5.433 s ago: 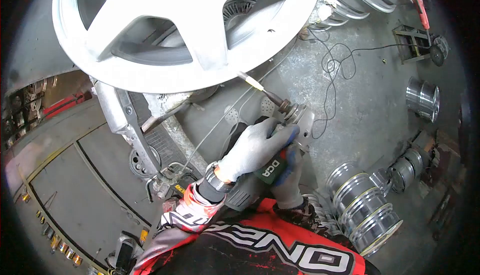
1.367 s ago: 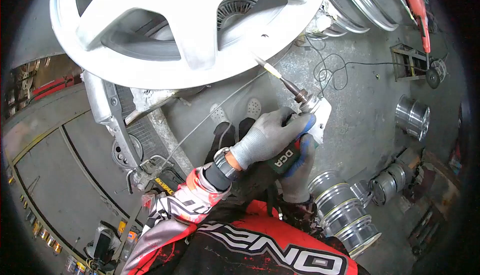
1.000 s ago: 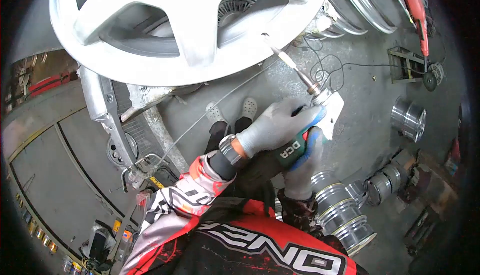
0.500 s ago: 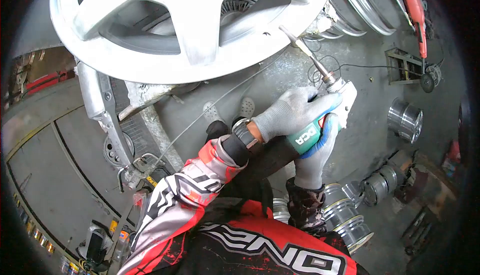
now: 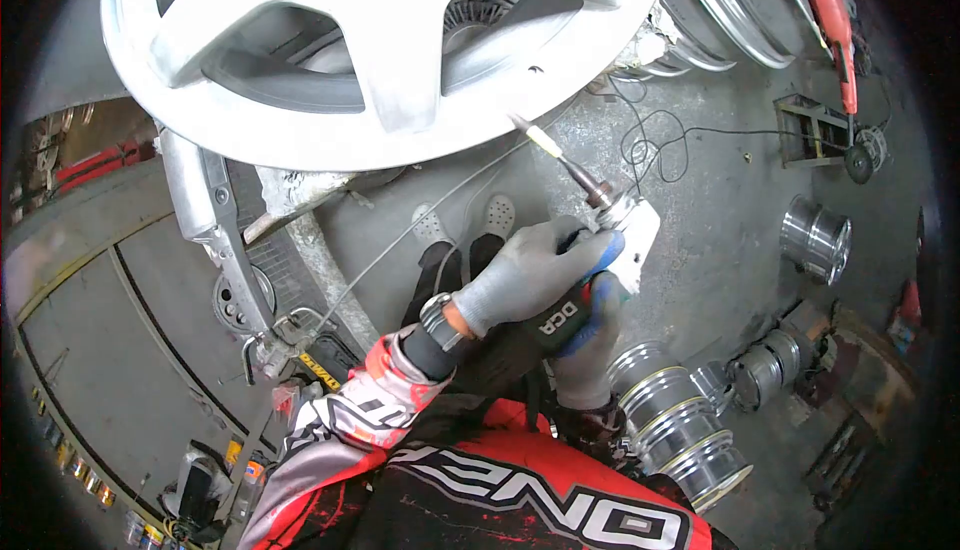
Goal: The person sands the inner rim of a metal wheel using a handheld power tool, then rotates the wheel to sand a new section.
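Observation:
Both gloved hands are wrapped round a die grinder marked DCA, held in front of my body. My left hand, with a watch at the wrist, grips the upper body near its nose. From the other side my right hand closes round the lower body, its fingers partly hidden. White material covers part of the nose. The slim, pale-sleeved bit points up and left, its tip overlapping the lower edge of a large silver alloy wheel in this view.
The wheel rests on a metal stand at left. Stacked shiny rims stand at lower right, with another rim on the floor. A red power tool hangs at upper right. A cable coils across the floor.
Both hands have drawn the die grinder left and down toward my body. Its bit has shifted left and lower along the wheel's edge.

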The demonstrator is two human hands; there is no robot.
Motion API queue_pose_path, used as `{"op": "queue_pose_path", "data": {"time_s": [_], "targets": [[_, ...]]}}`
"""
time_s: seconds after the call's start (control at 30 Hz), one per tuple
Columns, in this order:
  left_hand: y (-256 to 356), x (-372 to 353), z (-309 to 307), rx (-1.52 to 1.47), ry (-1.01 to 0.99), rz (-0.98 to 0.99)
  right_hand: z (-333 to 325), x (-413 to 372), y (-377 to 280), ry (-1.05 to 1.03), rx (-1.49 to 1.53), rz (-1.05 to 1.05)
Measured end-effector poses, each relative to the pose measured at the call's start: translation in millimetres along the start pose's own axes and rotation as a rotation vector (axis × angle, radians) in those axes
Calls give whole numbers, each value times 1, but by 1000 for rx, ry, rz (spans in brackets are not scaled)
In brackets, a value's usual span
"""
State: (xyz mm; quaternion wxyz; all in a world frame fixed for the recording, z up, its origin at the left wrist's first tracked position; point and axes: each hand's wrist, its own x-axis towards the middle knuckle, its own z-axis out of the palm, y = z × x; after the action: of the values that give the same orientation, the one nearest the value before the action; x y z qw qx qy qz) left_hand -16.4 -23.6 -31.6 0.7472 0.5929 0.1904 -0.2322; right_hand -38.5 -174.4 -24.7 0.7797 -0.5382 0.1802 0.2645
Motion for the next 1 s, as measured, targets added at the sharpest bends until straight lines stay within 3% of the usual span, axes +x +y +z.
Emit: {"op": "queue_pose_path", "data": {"time_s": [0.07,0.13,0.2,0.23,0.33,0.4,0.47,0.5,0.7,0.77,0.9,1.0], "targets": [[0,-8,0,17,34,-21,1,-2,2,13,44,59],[-1,-9,0,33,67,-41,0,0,-1,-124,-28,64],[-2,-3,1,116,41,200,-9,8,-1,-132,11,58],[2,2,2,115,38,201,-8,12,-3,-137,49,54],[14,22,5,-8,-8,97,4,18,-20,-17,-166,-109],[7,32,6,181,-45,274,8,18,-24,35,-267,-157],[6,29,7,95,-44,187,5,19,-18,42,-40,-90],[5,25,7,10,-43,100,3,16,-16,42,-39,-88],[17,12,3,-15,-45,3,-4,7,-19,-94,-170,-37],[15,24,3,33,-66,59,-3,15,-19,-58,21,-20],[24,30,5,21,-81,95,1,19,-18,59,26,-121],[11,23,3,13,-76,86,-14,12,-8,50,-186,-136]]}}
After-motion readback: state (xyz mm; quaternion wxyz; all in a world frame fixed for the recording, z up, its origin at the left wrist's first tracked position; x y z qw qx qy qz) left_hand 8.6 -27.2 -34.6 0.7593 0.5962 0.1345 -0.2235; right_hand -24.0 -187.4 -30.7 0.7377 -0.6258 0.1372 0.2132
